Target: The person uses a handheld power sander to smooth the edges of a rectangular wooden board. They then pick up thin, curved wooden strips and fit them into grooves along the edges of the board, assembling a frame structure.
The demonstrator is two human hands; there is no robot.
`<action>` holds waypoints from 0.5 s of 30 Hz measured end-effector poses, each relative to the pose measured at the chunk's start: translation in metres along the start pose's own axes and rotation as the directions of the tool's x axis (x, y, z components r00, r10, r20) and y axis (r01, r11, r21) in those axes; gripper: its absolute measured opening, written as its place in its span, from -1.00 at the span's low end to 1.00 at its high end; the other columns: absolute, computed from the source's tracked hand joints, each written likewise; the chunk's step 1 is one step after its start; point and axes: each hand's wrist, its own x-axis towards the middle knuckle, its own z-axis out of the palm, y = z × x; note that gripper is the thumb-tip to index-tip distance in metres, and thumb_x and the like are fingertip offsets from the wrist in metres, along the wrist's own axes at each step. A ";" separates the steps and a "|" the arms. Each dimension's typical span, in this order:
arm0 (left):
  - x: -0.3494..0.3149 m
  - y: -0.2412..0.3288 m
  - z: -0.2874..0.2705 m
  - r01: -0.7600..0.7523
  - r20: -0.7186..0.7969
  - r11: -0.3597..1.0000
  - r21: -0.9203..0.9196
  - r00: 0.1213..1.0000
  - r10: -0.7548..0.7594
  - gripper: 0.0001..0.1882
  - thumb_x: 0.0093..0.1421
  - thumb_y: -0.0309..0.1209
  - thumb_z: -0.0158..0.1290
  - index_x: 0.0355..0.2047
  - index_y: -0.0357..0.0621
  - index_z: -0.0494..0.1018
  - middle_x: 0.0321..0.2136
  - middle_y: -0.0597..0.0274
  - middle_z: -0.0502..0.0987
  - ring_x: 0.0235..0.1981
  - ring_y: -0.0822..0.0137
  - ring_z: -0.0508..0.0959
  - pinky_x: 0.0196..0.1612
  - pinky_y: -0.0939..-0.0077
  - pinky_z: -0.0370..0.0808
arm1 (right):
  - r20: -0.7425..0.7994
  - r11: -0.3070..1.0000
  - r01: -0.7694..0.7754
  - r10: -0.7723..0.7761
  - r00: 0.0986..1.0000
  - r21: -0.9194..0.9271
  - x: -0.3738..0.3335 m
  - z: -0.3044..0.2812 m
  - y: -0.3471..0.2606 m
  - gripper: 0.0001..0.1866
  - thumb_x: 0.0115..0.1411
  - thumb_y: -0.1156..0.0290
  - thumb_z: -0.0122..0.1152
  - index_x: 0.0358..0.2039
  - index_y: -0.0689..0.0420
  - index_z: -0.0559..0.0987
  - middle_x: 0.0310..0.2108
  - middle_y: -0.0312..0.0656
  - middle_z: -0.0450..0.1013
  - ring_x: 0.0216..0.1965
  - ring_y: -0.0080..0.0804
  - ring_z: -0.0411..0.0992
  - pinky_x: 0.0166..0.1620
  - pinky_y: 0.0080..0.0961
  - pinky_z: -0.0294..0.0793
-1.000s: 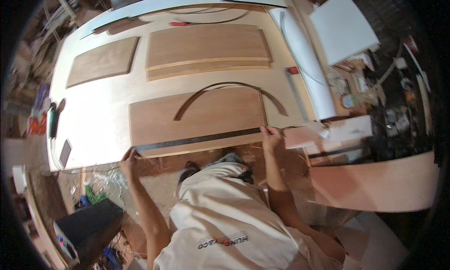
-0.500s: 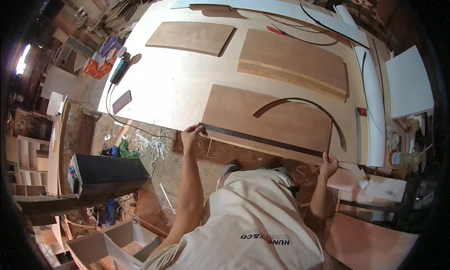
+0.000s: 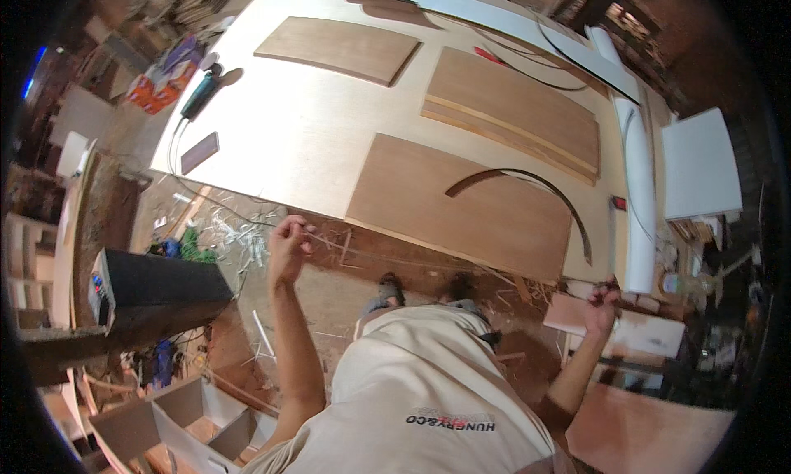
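I stand at the near edge of a big pale worktable point(image 3: 305, 136). In front of me lies a brown veneer board point(image 3: 461, 202) with a dark curved strip point(image 3: 535, 182) on it. My left hand point(image 3: 288, 247) is pinched shut just below the table edge, left of the board. Past the board's right corner, my right hand point(image 3: 601, 305) is also closed. A long thin strip point(image 3: 428, 264) runs faintly between the two hands, off the board's front edge.
Two more brown boards point(image 3: 338, 50) point(image 3: 511, 112) lie farther back. A white roll point(image 3: 638, 202) and a white panel point(image 3: 700, 165) sit at the right. A corded power tool point(image 3: 202, 95) lies at the table's left edge. A black box point(image 3: 156, 289) and shavings are on the floor.
The dark strip that lay along the board's front edge has come away with both hands, which have drawn back from the board. My view has swung to the left.
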 end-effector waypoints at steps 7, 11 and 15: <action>-0.011 0.030 -0.020 -0.136 -0.300 0.990 0.021 0.944 0.136 -0.81 0.32 -0.32 0.09 -0.38 -0.13 0.41 -0.50 0.43 0.41 -0.59 0.65 0.35 -0.54 0.77 0.31 | 0.073 0.928 -0.003 0.032 0.997 -0.373 -0.032 0.111 -0.001 -0.81 0.22 0.40 0.27 -0.49 0.15 0.50 -0.61 -0.31 0.38 -0.65 -0.58 0.31 -0.59 -0.65 0.21; -0.019 0.039 -0.031 -0.127 -0.415 0.989 0.078 0.898 0.148 -0.82 0.29 -0.32 0.15 -0.37 -0.12 0.44 -0.51 0.43 0.42 -0.58 0.65 0.36 -0.52 0.76 0.36 | 0.055 0.894 0.008 0.018 0.998 -0.448 -0.052 0.118 0.006 -0.77 0.21 0.39 0.29 -0.55 0.15 0.50 -0.60 -0.31 0.40 -0.64 -0.60 0.32 -0.59 -0.65 0.22; -0.031 0.045 -0.043 -0.173 -0.346 0.981 0.092 0.918 0.194 -0.80 0.30 -0.31 0.13 -0.41 -0.15 0.46 -0.53 0.35 0.48 -0.56 0.60 0.44 -0.50 0.69 0.43 | 0.076 0.881 0.002 0.039 0.996 -0.473 -0.063 0.110 0.005 -0.80 0.21 0.40 0.29 -0.53 0.13 0.52 -0.59 -0.33 0.42 -0.61 -0.61 0.34 -0.56 -0.68 0.23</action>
